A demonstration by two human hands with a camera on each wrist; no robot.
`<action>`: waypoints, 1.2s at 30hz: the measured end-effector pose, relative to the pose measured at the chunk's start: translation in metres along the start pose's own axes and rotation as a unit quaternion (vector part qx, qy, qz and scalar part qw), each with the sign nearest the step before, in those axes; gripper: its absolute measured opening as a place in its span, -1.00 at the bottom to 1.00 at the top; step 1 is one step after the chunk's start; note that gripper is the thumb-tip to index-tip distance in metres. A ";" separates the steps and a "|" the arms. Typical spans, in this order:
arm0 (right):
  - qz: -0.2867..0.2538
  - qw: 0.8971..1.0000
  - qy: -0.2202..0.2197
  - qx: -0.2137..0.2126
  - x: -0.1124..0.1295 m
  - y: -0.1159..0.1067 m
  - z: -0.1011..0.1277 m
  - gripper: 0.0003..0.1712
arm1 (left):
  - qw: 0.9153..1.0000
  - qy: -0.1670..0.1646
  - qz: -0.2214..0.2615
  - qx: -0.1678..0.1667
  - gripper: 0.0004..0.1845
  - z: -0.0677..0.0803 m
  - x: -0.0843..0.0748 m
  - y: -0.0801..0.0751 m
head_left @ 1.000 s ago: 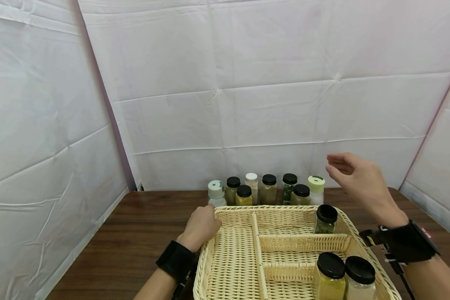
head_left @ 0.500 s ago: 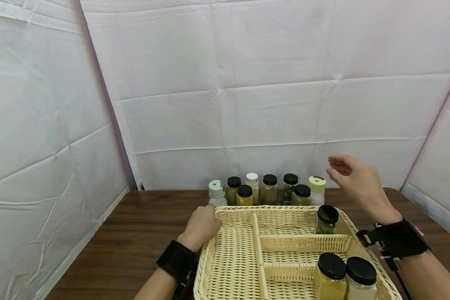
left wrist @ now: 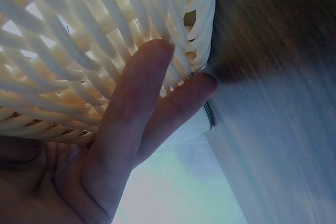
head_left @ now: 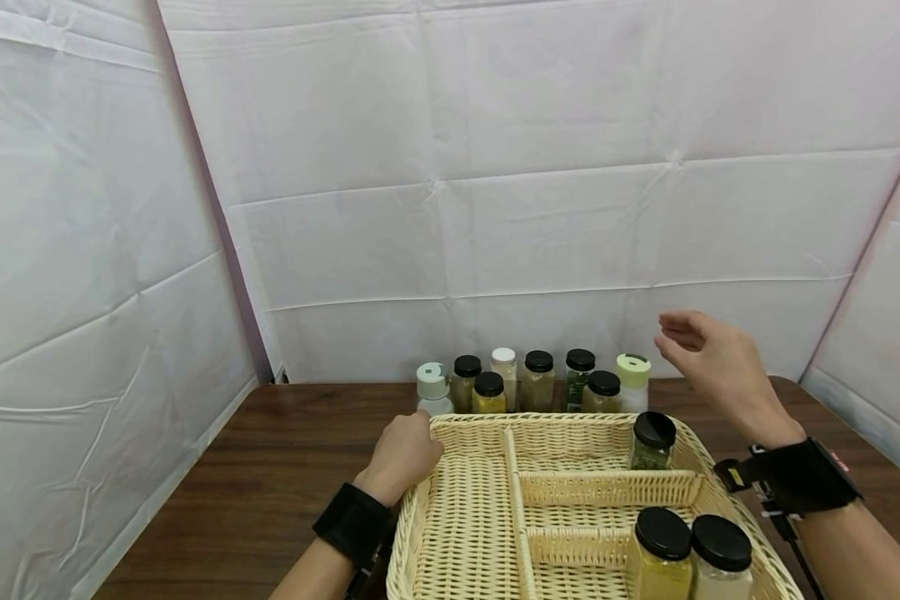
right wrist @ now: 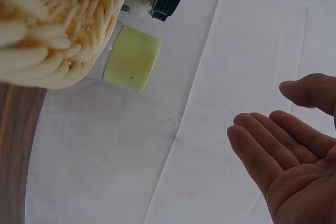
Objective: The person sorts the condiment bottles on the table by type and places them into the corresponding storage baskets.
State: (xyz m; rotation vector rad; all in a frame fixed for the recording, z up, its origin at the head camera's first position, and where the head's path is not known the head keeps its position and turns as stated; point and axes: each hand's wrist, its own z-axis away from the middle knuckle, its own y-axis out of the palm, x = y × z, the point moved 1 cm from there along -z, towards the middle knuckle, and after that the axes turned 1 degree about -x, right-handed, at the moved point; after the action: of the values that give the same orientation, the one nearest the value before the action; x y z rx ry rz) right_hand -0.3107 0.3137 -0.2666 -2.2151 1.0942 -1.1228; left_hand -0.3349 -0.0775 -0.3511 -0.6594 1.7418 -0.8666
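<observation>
A pale wicker basket (head_left: 468, 508) with dividers sits on the table. At its back left corner my left hand (head_left: 403, 457) grips the rim; in the left wrist view two fingers (left wrist: 137, 85) lie against the outer weave. My right hand (head_left: 708, 367) hovers beyond the back right corner, fingers slightly bent and thumb apart, holding nothing. Inside the basket, a black-capped jar of green herbs (head_left: 652, 442) stands in the back compartment. A jar of yellow powder (head_left: 662, 558) and a jar of pale powder (head_left: 720, 562) stand side by side at the front right.
Behind the basket stand several spice jars, among them a light-green-capped one (head_left: 633, 379) at the right, a white-capped one (head_left: 503, 375) and a pale-capped one (head_left: 432, 387) at the left. White cloth (head_left: 450, 208) encloses the brown wooden table (head_left: 285, 467).
My right forearm has shifted slightly left. My left hand, the basket and the jars hold their places.
</observation>
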 end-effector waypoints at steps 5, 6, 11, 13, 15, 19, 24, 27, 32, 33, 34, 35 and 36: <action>0.001 1.000 -0.006 -0.001 -0.001 0.000 0.000 -0.44 | 1.000 0.002 -0.004 0.000 -0.84 0.000 0.001 0.000; 0.001 1.000 -0.005 0.000 -0.001 0.000 0.000 -0.43 | 1.000 0.003 -0.004 0.000 -0.84 0.000 0.001 0.000; -0.003 1.000 0.002 0.006 -0.003 -0.001 0.000 -0.41 | 1.000 0.007 -0.004 -0.002 -0.85 0.000 0.001 -0.001; -0.004 1.000 0.001 0.006 -0.003 -0.001 0.000 -0.41 | 1.000 0.009 -0.001 -0.004 -0.85 0.000 0.001 -0.001; -0.004 1.000 0.000 0.004 -0.004 -0.001 0.000 -0.41 | 1.000 0.010 0.000 -0.004 -0.84 0.000 0.001 -0.001; -0.002 1.000 -0.001 0.001 -0.006 -0.001 -0.001 -0.42 | 1.000 0.010 0.002 -0.003 -0.83 0.000 0.003 0.000; 0.001 1.000 -0.007 -0.004 -0.009 0.000 -0.002 -0.41 | 1.000 0.011 0.002 -0.003 -0.81 0.000 0.003 0.001; -0.008 1.000 -0.015 -0.010 -0.016 0.002 -0.003 -0.39 | 1.000 0.013 0.003 -0.005 -0.83 0.000 0.003 0.001; -0.024 1.000 -0.014 -0.015 -0.027 0.006 -0.004 -0.39 | 1.000 0.017 0.003 -0.010 -0.89 0.000 0.003 0.001; -0.022 1.000 -0.015 -0.013 -0.027 0.006 -0.003 -0.40 | 1.000 0.017 0.003 -0.010 -0.90 0.000 0.003 0.001; -0.018 1.000 -0.016 -0.011 -0.026 0.006 -0.003 -0.41 | 1.000 0.017 0.003 -0.009 -0.90 0.000 0.003 0.001; -0.008 1.000 -0.020 -0.002 -0.022 0.004 -0.002 -0.39 | 1.000 0.016 0.002 -0.009 -0.90 0.000 0.002 0.001; -0.005 1.000 -0.020 0.000 -0.020 0.004 -0.002 -0.40 | 1.000 0.015 0.001 -0.008 -0.90 0.000 0.002 0.001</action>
State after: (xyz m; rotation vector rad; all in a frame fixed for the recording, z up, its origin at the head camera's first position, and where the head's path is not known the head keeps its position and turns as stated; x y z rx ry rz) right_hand -0.3213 0.3275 -0.2779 -2.2361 1.0677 -1.0780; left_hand -0.3360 -0.0783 -0.3532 -0.6572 1.7775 -0.8656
